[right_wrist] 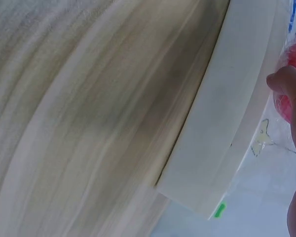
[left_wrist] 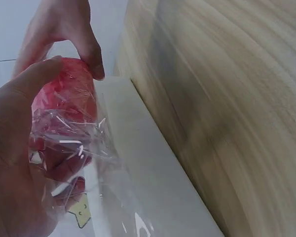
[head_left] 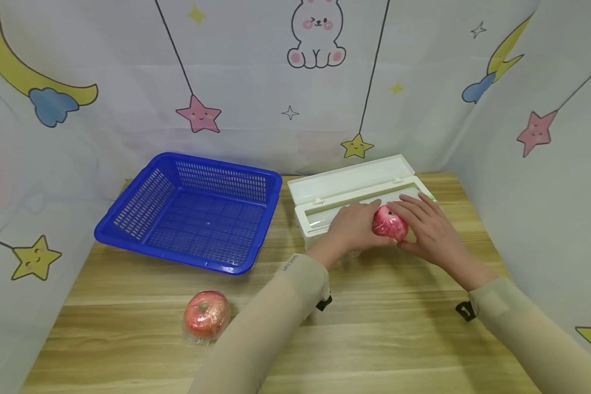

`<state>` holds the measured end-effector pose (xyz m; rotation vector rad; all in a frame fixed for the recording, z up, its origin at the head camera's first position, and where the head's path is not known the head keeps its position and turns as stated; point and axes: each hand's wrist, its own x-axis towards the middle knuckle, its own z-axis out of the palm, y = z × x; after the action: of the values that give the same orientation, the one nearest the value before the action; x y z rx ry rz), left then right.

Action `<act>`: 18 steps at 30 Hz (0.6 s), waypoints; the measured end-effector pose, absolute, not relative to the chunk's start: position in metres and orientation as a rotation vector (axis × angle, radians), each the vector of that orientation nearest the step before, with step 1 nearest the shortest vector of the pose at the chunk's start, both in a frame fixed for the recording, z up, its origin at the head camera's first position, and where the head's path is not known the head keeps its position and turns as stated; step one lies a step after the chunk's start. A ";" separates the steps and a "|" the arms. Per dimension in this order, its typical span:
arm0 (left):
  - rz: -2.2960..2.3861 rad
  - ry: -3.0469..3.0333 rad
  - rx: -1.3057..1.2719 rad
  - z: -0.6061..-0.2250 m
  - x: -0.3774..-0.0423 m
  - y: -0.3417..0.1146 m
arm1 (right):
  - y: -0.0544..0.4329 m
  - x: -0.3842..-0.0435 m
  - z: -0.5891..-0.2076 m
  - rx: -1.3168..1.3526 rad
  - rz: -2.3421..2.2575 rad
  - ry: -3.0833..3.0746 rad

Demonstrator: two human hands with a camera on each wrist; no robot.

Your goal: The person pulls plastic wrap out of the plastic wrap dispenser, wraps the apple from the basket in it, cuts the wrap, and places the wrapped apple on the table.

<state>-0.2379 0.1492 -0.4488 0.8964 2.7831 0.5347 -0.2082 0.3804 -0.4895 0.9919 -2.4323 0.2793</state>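
A round pink-red fruit (head_left: 390, 223) with a small dark spot on top is held between both hands, over the front edge of a white lidded cling film box (head_left: 320, 220). My left hand (head_left: 355, 225) grips its left side, thumb and fingers curved round it. From the other side, my right hand (head_left: 426, 232) holds it, its thumb low on the fruit. Clear plastic film (left_wrist: 71, 143) clings to the fruit and hangs in loose folds below it in the left wrist view. The box's long lid (head_left: 352, 178) stands raised at the back.
A blue perforated plastic basket (head_left: 207, 230) stands at the back left of the wooden table (head_left: 374, 339). Nearer the front lies a film-wrapped orange-red fruit (head_left: 207, 314), close to the left sleeve (head_left: 271, 323). Patterned white cloth (head_left: 256, 82) encloses the back and sides.
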 end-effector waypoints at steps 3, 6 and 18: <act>0.403 2.814 0.877 -0.442 -0.232 0.149 | 0.380 -0.212 -0.487 1.019 0.291 -2.436; 0.242 2.896 0.906 -0.434 -0.222 0.152 | 0.380 -0.214 -0.485 1.028 0.312 -2.453; -0.275 3.321 0.957 -0.467 -0.195 0.170 | 0.381 -0.216 -0.483 1.011 0.323 -2.515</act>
<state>-0.1955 0.1697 -0.4674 0.9570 3.3213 -0.2751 -0.2162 0.3810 -0.4829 1.0111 -2.5155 0.3227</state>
